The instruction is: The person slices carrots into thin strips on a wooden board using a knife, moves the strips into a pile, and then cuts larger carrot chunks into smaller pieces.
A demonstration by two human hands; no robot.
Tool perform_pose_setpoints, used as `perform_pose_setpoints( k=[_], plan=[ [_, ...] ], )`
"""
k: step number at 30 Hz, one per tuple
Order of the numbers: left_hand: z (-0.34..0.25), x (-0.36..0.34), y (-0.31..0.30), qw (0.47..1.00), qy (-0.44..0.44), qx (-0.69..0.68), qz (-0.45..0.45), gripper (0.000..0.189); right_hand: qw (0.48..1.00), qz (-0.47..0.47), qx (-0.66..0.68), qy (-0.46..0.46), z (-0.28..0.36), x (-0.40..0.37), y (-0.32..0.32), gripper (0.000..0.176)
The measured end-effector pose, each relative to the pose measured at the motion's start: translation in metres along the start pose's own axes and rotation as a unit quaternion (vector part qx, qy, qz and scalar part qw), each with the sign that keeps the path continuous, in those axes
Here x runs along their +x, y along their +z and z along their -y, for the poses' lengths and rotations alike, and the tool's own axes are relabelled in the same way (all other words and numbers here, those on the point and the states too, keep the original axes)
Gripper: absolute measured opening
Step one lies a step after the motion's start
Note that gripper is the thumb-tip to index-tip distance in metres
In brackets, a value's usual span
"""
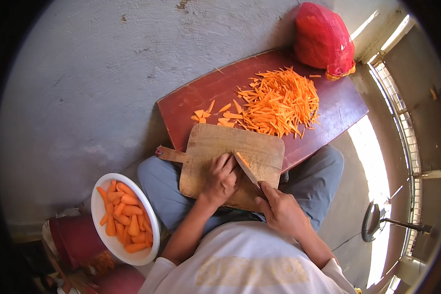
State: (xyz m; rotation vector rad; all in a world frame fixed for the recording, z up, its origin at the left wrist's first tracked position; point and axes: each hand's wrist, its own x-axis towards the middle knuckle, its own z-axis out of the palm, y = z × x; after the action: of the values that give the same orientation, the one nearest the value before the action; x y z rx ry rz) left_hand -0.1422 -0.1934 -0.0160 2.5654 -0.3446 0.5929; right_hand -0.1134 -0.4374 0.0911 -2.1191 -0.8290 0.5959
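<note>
A wooden cutting board (208, 142) with a handle at its left rests across the lap, partly over the red board's edge. On it my left hand (223, 177) lies with fingers curled close beside the knife blade; whatever is under them is hidden. My right hand (284, 208) is closed round the handle of a knife (249, 170), whose blade points up and left. Thin carrot slivers (244, 159) lie against the blade's right side near its tip. Just beyond the cutting board is a heap of carrot sticks (281, 100), with larger carrot slices (201, 115) to its left.
The red board (186, 100) stands against a grey wall (98, 73). A red mesh sack (323, 39) sits at its far right corner. At the left, a white basin (97, 210) holds several peeled carrots (130, 210), beside a dark red container (71, 240).
</note>
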Motion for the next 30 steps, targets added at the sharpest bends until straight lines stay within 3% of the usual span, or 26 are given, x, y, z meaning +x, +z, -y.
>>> perform_pose_setpoints(
  k=[5,11,15,20,26,30],
  plan=[
    [0.002,-0.003,0.005,1.000,-0.009,-0.008,-0.002,0.040,0.999,0.020,0.015,0.031,0.011,0.002,-0.008,0.038],
    [0.004,-0.009,0.003,0.999,-0.035,-0.014,0.027,0.034,1.000,-0.003,-0.008,-0.011,-0.002,0.033,0.002,0.032],
    [0.000,0.001,-0.001,0.998,-0.043,-0.043,-0.033,0.027,0.999,-0.008,0.045,0.023,0.004,0.017,-0.009,0.027],
    [-0.002,0.008,-0.004,0.990,-0.093,-0.095,-0.047,0.028,0.998,-0.025,0.049,0.021,0.002,0.010,-0.002,0.027],
    [0.002,0.004,-0.008,0.992,-0.065,-0.104,-0.011,0.038,1.000,-0.025,0.011,-0.009,-0.009,0.040,0.003,0.028],
    [0.000,0.002,-0.009,0.990,-0.057,-0.121,-0.044,0.046,0.999,0.001,0.046,0.025,0.004,0.028,-0.005,0.028]
  ],
)
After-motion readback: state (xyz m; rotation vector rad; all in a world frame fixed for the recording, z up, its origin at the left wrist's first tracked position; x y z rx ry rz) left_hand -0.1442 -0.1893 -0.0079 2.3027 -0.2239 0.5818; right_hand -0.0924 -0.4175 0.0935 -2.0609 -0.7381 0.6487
